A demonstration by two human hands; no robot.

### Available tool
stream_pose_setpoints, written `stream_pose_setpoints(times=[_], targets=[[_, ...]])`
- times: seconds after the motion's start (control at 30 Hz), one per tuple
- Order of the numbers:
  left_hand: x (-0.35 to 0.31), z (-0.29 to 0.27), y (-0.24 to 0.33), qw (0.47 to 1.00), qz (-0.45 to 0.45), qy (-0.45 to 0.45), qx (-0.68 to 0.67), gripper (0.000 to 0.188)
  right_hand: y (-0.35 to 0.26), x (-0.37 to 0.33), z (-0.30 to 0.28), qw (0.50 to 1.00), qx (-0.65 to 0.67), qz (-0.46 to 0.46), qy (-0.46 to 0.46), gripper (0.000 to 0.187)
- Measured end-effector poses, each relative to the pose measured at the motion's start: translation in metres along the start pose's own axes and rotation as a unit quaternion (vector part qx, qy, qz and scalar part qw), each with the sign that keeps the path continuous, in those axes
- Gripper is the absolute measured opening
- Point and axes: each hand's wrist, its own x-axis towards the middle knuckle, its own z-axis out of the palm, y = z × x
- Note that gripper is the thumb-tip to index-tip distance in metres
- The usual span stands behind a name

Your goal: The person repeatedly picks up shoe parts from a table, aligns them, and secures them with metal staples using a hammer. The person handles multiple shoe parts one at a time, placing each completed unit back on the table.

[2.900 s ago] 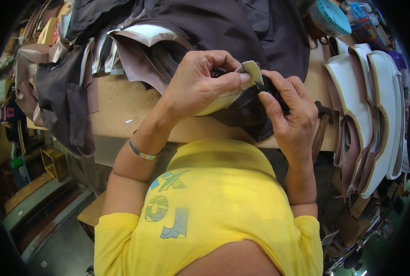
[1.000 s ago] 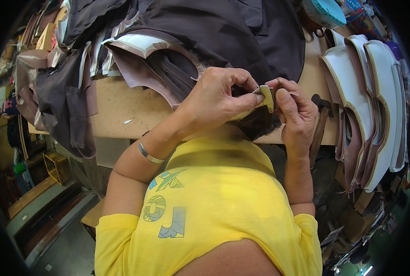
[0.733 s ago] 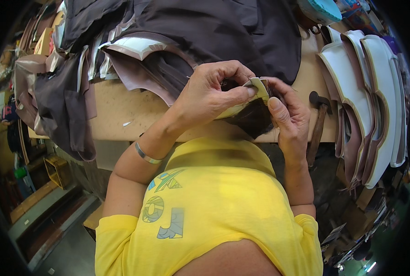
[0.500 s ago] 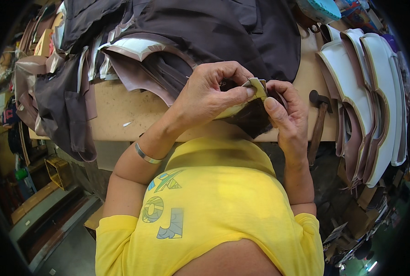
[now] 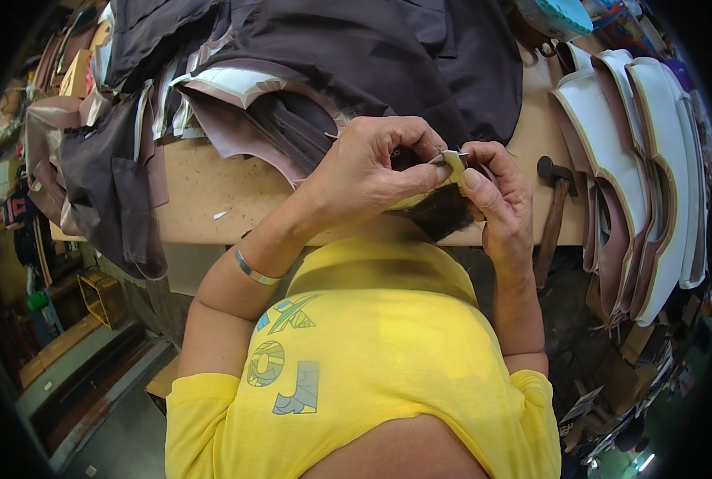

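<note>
1. While the left hand pinched a pale-and-dark piece between thumb and fingers, the right hand gripped its right side, so both were clamped on it.
2. That piece was between the hands, over the near edge of the surface.
3. Beyond the hands spread dark fabric; to their right lay a hammer, then white-faced pieces.
</note>
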Motion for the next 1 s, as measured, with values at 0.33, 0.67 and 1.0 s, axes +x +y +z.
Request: stream_pose_setpoints(times=[0.33,0.67,1.0], targets=[[0.006,0.008,-0.005,1.000,0.005,-0.010,0.022,0.007,0.019,-0.010,-0.018,0.993,0.090,-0.005,0.083,0.014],[-0.036,-0.027,0.019,0.980,0.077,0.039,0.177,0.012,0.084,-0.015,-0.101,0.692,-0.679,-0.112,0.217,0.028],[-0.072,-0.042,0.031,0.988,0.050,0.060,0.132,0.012,-0.009,0.055,0.055,0.940,-0.077,-0.214,-0.256,0.057]])
